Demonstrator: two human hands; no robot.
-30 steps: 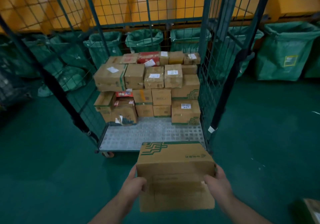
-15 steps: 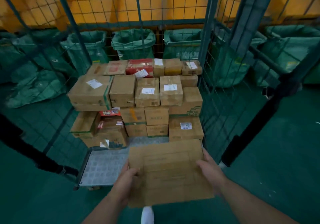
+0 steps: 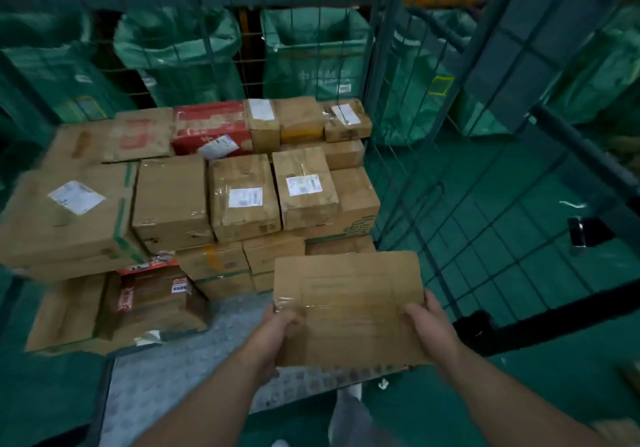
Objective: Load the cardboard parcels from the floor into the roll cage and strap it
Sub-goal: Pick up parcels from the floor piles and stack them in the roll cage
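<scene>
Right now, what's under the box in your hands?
The box, held by the left hand and right hand, hangs over the cage's grey metal floor. That floor shows along the box's near edge; whatever lies directly beneath it is covered.

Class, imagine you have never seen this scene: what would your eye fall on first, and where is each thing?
First, the cardboard parcel low in the centre, gripped at its sides by the left hand and right hand. Behind it, stacked parcels fill the back of the roll cage, with a red carton standing out on the top row. Green sacks line up beyond the mesh.
</scene>
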